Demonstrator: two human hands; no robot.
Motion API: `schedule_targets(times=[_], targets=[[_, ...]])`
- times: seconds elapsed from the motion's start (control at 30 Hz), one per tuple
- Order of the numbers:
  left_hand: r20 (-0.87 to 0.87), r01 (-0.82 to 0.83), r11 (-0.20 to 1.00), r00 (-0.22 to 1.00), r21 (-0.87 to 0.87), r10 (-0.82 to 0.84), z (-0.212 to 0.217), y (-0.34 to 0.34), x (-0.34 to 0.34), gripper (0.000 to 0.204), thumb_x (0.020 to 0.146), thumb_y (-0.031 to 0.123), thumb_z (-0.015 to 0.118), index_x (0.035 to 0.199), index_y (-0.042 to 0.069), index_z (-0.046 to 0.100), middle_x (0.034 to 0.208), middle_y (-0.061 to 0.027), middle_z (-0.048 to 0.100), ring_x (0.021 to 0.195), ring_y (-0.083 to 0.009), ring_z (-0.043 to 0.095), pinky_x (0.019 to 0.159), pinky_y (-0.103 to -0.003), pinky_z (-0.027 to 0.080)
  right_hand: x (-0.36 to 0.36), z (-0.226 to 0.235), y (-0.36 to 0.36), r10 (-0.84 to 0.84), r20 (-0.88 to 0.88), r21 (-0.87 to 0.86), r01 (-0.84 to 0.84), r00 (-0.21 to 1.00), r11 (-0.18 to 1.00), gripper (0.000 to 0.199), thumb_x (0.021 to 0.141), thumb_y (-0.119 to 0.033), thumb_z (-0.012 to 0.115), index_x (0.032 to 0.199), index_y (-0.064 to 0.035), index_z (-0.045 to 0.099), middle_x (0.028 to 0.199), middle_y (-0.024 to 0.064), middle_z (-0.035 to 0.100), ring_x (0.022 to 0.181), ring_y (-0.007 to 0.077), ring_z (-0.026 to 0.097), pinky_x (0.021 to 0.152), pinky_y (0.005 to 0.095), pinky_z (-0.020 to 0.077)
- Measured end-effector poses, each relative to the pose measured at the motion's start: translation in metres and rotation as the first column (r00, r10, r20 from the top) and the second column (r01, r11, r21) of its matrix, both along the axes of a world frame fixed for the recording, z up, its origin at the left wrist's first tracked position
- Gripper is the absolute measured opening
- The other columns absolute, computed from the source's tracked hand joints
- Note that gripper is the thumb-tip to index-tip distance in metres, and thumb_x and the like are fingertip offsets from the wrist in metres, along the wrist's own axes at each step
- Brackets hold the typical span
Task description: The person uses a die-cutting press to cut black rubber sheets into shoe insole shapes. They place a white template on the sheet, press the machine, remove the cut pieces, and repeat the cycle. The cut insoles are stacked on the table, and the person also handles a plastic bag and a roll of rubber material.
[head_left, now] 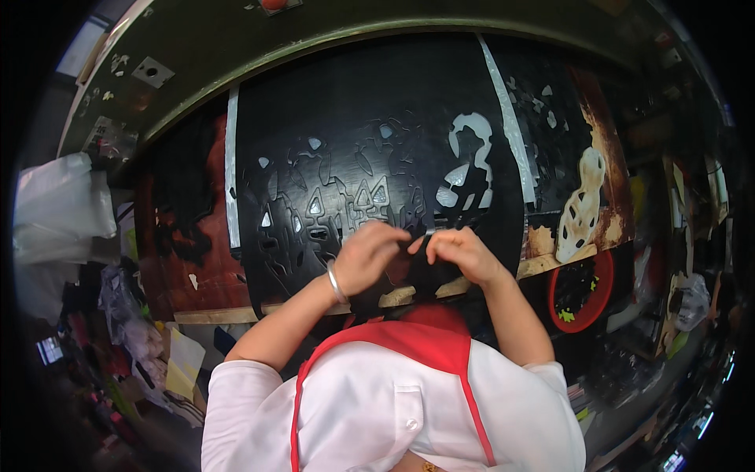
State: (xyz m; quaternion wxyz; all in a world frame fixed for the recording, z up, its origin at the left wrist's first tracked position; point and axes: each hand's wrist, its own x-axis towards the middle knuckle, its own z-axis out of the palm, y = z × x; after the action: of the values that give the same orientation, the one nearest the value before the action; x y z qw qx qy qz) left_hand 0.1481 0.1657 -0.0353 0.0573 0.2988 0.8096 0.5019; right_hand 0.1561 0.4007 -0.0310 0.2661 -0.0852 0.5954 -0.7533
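Observation:
A large black sheet (pixel 354 79) is spread on the bench in front of me, with many curved shapes cut through it. Grey patches show where pieces are out, the biggest being a looped opening (pixel 480 161) on the right side. Over the sheet's near part, my left hand (pixel 368 256) is closed with its fingers bent, a silver bangle on the wrist. Close beside it, my right hand (pixel 464 253) is closed too, thumb and forefinger pinched together. A small dark sliver seems to lie between the two hands, but what either one holds is too small to name.
A pale sole-shaped template with holes (pixel 580 206) lies on the bench's right end. Below it stands a red basket (pixel 605 295) with black scraps and yellow-green bits. Green machine housing (pixel 346 20) spans the back. Plastic bags (pixel 63 208) are at far left.

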Motion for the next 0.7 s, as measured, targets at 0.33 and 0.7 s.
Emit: schedule_targets(times=[0.33, 0.7], targets=[[0.829, -0.353, 0.885, 0.556, 0.303, -0.062, 0.004, 0.001, -0.031, 0.024, 0.098, 0.018, 0.057, 0.111, -0.001, 0.065, 0.098, -0.0033, 0.067, 0.091, -0.0088, 0.060, 0.083, -0.026, 0.049, 0.027, 0.007, -0.080, -0.315, -0.349, 0.519, 0.462, 0.883, 0.720, 0.029, 0.088, -0.027, 0.067, 0.083, 0.0002, 0.058, 0.074, 0.0158, 0.062, 0.068, 0.0342, 0.063, 0.061, 0.0432, 0.0486], [0.335, -0.621, 0.784, 0.742, 0.016, 0.581, 0.052, 0.020, -0.097, 0.030, 0.096, 0.026, 0.055, 0.082, 0.000, 0.063, 0.063, -0.0056, 0.062, 0.055, -0.0128, 0.057, 0.053, -0.025, 0.044, 0.028, -0.073, -0.094, -0.524, -0.665, 0.271, 0.826, 0.532, 0.495, 0.031, 0.096, -0.009, 0.045, 0.066, 0.0003, 0.045, 0.060, 0.0201, 0.048, 0.055, 0.0419, 0.050, 0.051, 0.0486, 0.0371]])
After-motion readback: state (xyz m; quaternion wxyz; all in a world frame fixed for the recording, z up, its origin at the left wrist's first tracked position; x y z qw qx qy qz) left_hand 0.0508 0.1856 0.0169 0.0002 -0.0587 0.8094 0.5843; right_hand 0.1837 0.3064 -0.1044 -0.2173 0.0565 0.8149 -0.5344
